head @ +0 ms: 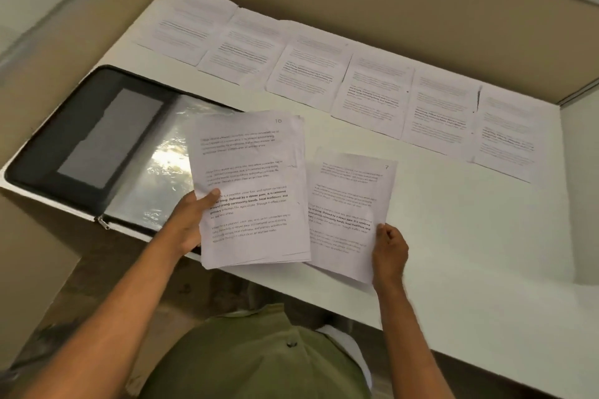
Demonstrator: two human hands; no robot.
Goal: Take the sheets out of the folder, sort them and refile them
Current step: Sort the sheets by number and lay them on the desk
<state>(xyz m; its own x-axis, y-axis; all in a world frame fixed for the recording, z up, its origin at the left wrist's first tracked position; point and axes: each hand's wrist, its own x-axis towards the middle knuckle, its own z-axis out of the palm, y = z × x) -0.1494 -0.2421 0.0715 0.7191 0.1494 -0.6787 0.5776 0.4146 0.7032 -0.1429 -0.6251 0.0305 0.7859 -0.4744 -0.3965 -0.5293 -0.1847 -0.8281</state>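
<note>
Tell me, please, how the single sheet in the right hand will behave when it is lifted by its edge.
The single sheet is thin paper and the right hand pinches only its lower edge, so it will likely droop. It looks very light, so it could slide easily on the smooth table.

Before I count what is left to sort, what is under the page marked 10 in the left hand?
More sheets: their edges fan out beneath the page marked 10, a stack the left hand grips. Their numbers and count are covered. Below lies the open folder.

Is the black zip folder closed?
No, the black zip folder lies open on the white table, showing its shiny plastic sleeves.
</note>
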